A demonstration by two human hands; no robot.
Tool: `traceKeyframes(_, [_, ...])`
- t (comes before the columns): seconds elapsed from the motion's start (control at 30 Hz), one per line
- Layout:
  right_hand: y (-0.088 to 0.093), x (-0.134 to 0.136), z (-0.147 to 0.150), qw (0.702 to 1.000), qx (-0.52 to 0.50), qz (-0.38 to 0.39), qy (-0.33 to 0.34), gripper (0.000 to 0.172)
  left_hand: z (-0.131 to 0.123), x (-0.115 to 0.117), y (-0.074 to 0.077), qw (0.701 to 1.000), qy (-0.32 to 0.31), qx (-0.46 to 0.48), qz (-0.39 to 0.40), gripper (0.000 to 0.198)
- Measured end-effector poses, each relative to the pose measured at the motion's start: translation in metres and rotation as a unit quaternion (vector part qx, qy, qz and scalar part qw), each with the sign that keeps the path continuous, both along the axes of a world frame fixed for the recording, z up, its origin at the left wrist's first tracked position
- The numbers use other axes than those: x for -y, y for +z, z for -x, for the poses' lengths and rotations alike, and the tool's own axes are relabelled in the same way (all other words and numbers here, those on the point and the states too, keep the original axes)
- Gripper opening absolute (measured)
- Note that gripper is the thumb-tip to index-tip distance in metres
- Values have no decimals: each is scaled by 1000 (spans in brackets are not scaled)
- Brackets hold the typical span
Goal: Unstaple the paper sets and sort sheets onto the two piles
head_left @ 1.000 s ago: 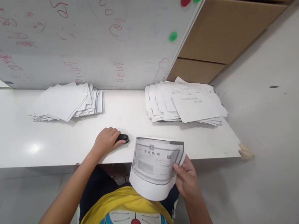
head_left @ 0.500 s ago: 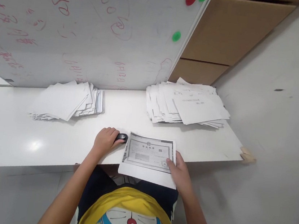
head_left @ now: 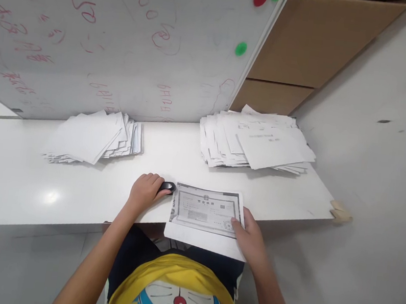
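Note:
My left hand (head_left: pixel 145 192) is closed around a black stapler (head_left: pixel 167 187) that rests on the white desk. Only the stapler's rounded front end shows past my fingers. Its tip meets the upper left corner of a printed sheet (head_left: pixel 205 215), a grey certificate copy with a decorative border. My right hand (head_left: pixel 251 234) pinches this sheet at its right edge, thumb on top and fingers underneath. The sheet's lower part sticks out over the desk's front edge, above my lap. Whether more sheets lie under it I cannot tell.
A fanned stack of papers (head_left: pixel 94 136) lies on the desk (head_left: pixel 166 150) at the left, and a larger stack (head_left: pixel 256 141) at the right. Behind them stands a whiteboard (head_left: pixel 192 86) with red writing and magnets. Brown boxes (head_left: pixel 298 40) and a wall (head_left: pixel 388 175) bound the right side.
My right hand and the printed sheet have shifted slightly right and toward me. My left hand stays on the stapler. The whole view has moved a little.

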State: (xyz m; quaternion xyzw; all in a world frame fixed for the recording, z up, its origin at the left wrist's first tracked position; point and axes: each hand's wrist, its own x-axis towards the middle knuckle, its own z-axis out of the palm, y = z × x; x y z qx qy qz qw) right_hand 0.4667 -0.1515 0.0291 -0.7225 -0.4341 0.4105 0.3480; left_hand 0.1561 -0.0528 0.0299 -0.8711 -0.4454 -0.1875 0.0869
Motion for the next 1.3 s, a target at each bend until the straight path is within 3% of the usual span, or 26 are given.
traceKeyframes(0.23, [-9, -2, 1, 999, -26, -7, -19, 40, 0, 1, 1, 1000, 3, 1, -7, 37])
traceKeyframes(0.47, [-13, -9, 16, 988, -146, -50, 16, 40, -2, 3, 6, 1000, 8, -1, 15, 36])
traceKeyframes(0.83, [-3, -18, 24, 994, -81, -50, 46, 45, -4, 2, 11, 998, -4, -26, 50, 29])
traceKeyframes(1.07, [-1, -28, 17, 996, -40, -43, 62, 47, -21, 12, 16, 996, 76, -43, 36, 24])
traceKeyframes(1.3, [5, -76, 23, 980, -33, -67, 182, 53, -27, 22, 20, 988, 131, -46, 62, 23])
